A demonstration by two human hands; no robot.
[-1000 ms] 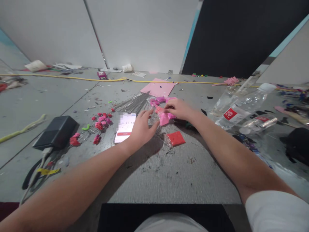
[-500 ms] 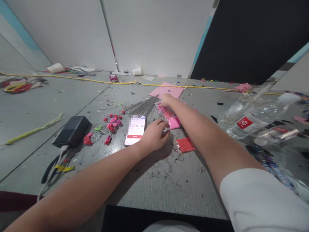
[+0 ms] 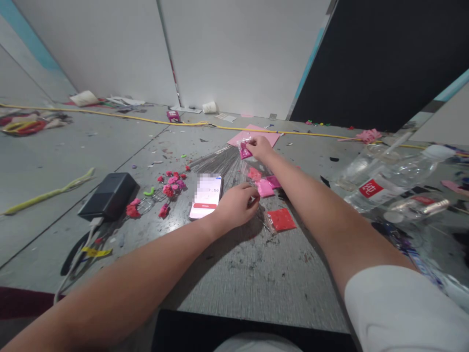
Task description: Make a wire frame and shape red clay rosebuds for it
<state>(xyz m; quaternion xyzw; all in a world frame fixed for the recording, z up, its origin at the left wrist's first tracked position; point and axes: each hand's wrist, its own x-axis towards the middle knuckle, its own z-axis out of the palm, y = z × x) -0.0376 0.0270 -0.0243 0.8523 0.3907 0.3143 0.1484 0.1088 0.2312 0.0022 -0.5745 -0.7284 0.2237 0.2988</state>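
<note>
My right hand (image 3: pixel 259 145) reaches far across the grey table and pinches a small clear bag of dark pink beads (image 3: pixel 244 150), lifted just above the surface. My left hand (image 3: pixel 238 204) rests closed on the table beside a phone (image 3: pixel 206 196), its fingertips on the edge of a clear plastic bag; what they grip is hidden. Between the hands lie small pink bead bags (image 3: pixel 264 186) and a bundle of thin silver wires (image 3: pixel 220 161). A red bead bag (image 3: pixel 281 219) lies just right of my left hand.
A black power bank (image 3: pixel 109 195) with a cable sits at left, next to small pink and red flowers (image 3: pixel 166 188). Clear plastic bottles (image 3: pixel 384 176) lie at right. A pink sheet (image 3: pixel 256 136) and a yellow cord (image 3: pixel 146 121) lie at the far edge.
My right hand stretched away from the pile to the far side and now holds up a small dark pink bead bag. My left hand closed and settled beside the phone.
</note>
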